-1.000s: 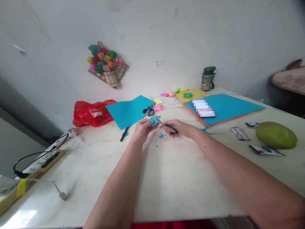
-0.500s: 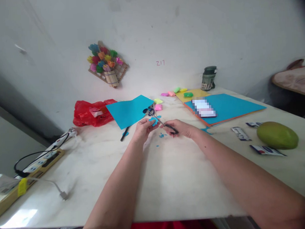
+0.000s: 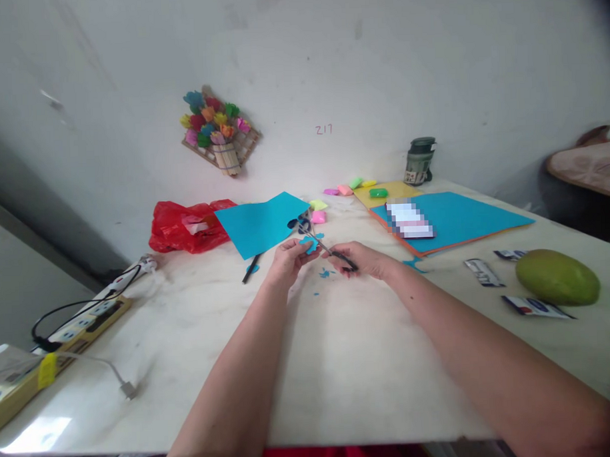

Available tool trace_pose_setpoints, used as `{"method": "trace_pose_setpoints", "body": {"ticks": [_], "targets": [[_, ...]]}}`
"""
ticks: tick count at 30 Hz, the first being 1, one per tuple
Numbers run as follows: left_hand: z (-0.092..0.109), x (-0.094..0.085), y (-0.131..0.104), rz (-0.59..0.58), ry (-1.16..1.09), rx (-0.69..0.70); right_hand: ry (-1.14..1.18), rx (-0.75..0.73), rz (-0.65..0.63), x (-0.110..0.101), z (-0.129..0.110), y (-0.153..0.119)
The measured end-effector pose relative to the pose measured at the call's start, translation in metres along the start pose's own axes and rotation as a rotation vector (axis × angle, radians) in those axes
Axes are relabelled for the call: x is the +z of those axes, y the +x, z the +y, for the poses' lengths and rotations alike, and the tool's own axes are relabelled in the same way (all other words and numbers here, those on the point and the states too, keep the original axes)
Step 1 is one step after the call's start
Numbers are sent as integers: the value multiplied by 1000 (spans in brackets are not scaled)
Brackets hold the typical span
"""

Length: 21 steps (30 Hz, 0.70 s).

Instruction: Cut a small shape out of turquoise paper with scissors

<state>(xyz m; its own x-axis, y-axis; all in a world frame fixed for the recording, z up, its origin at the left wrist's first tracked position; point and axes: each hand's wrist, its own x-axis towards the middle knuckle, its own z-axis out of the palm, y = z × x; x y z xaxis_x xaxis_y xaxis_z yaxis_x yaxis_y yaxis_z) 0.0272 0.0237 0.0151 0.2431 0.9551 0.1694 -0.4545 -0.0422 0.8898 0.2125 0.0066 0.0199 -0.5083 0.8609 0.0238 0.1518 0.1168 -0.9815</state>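
Between the fingertips of my left hand (image 3: 289, 261) is a small blue paper cutout (image 3: 309, 243) with a wavy edge. My right hand (image 3: 359, 258) is closed around the dark handles of a pair of scissors (image 3: 327, 248), whose blades point up and left across the cutout. Small blue paper scraps (image 3: 325, 272) lie on the table (image 3: 340, 374) just below the hands. Behind the cutout are dark, rounded loops (image 3: 303, 224), partly hidden. A large blue sheet (image 3: 262, 224) lies behind my left hand, with a black pen-like stick (image 3: 251, 269) near its lower corner.
At left are a red plastic bag (image 3: 182, 226) and a power strip (image 3: 83, 327) with cables. To the right lie blue and orange sheets (image 3: 472, 216) under a phone (image 3: 409, 219), sachets (image 3: 481, 273) and a green mango (image 3: 557, 277). A tumbler (image 3: 419, 161) stands by the wall.
The whole view has shifted slightly, so everything sits a little lower and to the right. Both hands keep their holds on the paper cutout and the scissors.
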Motion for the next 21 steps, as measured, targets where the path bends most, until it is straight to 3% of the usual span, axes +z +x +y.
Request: {"method": "trace_pose_setpoints", "body": {"ticks": [21], "targets": [[6,1,-3,-7,70,-87,-36,-2,-24,1,-2,0]]}}
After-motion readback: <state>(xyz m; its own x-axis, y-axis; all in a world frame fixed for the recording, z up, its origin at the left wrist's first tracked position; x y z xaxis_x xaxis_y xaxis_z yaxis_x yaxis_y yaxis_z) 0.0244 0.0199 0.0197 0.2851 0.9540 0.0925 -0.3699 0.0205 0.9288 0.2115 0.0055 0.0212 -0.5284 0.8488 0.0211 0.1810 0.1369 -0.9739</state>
